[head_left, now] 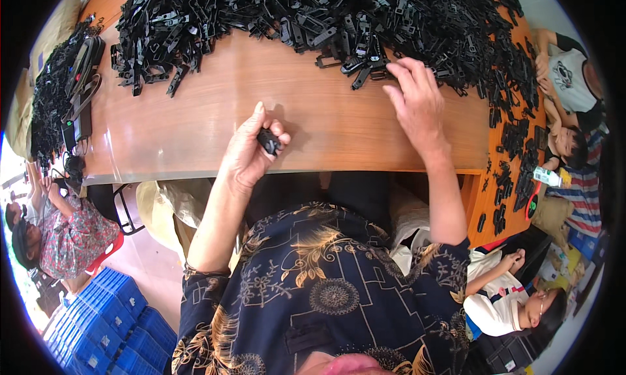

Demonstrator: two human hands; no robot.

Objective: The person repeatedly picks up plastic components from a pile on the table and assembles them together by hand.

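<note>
Worktop (195, 124): long wooden surface with a rounded near edge, running left to right; a bare strip along the near side, where both hands work.

Heap of black plastic parts (313, 13): one big tangled mass along the far side, spilling down the right end; flat strap-like and buckle-like pieces, too jumbled to tell apart one by one.

Second pile (52, 95): dark parts and cords at the far left end, set apart from the main heap.

Blue crates (104, 316): stacked on the floor, near left.

Others in the room: people seated at the left edge and at the right end of the worktop; their hands are well clear of this person's.

Right hand (417, 101): palm down, fingers spread, fingertips touching the near fringe of the heap. Grip wide, nothing closed in it yet.

Left hand (251, 150): raised just above the near edge, grip narrow, closed around a small black piece (268, 140) pinched between thumb and fingers.

Step in hand: my reading is picking a mating part from the heap while the first piece waits in the left hand.

Next move calls for: singling out one part from the tangle, closing on it cleanly, then bringing it near to meet the held piece.
</note>
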